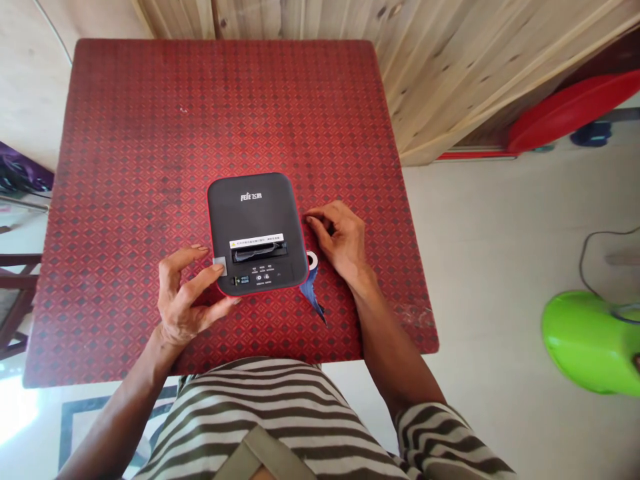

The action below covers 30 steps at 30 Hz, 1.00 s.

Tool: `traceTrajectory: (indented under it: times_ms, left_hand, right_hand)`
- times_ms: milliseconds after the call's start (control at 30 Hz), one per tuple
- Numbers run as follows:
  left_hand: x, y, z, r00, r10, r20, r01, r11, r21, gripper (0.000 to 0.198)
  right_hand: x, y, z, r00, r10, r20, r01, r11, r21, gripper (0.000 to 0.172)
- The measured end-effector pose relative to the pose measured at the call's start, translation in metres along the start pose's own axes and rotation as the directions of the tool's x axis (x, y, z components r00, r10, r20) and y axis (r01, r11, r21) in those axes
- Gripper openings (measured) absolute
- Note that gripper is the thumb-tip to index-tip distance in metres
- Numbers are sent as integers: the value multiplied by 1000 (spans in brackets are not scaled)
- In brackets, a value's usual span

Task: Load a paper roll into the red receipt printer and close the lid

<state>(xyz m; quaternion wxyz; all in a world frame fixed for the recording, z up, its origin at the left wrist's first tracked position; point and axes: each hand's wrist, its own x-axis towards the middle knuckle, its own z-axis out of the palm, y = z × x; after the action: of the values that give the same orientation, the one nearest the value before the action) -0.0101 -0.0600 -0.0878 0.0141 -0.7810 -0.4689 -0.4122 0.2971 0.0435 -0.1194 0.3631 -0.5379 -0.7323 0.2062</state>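
Note:
A black label printer [255, 223] with a red rim lies on the table. It has a slot with a white label strip above it, and a small lit screen and buttons at its near end. My left hand [187, 293] is at its near left corner, fingers apart, index fingertip on a grey tab [219, 266]. The thumb is by the near edge. My right hand [343, 240] is at the right side, fingers curled, with thumb and index tips close together by the rim; anything between them is hidden. A white-cored roll [312, 260] with a loose blue strip [313, 293] pokes out beside the printer.
The table [150, 133] has a red patterned cover and meets a wooden plank wall [310, 20] at the back. On the floor to the right is a green stool [585, 340]. Part of a dark chair [20, 300] shows at the left.

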Motion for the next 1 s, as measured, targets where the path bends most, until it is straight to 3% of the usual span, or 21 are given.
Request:
traceTrajectory:
  times_ms: [367,467,567,633,700,767,833,900,1000]
  left_hand:
    - [0,-3,4,997,-73,24,77,980,-185,54]
    - [-3,-4,6,1000,-21,9,22,986,-164,56]
    - [-4,-4,6,1000,30,-8,-30,991,-130,58]
    - [-3,-4,5,999,41,-18,-43,992,-116,60]
    - [-2,-4,5,999,45,-14,-46,993,-109,62]
    - [-2,-3,4,999,53,-11,-54,993,-105,63]
    - [-3,-3,4,998,61,-18,-62,993,-97,62]
    - [-4,-3,4,998,65,-22,-67,994,-87,62]
    - [-5,-3,3,998,61,-9,-61,996,-67,63]
  right_hand:
    - [2,-3,-5,999,37,22,-38,998,40,17]
    - [2,-21,-17,998,46,-52,-43,998,48,15]
    - [6,-55,-33,991,-79,-111,81,997,9,13]
    - [14,-81,-39,975,-220,-28,219,975,-36,15]
    - [27,-105,-37,939,-296,173,319,940,-120,17]
    - [43,-126,-29,874,-248,418,370,897,-243,20]
    - [57,-141,-18,799,-130,587,399,845,-356,26]
    - [68,-151,-8,744,-50,666,425,805,-414,31]
    - [76,-155,0,689,-33,724,477,773,-419,33]
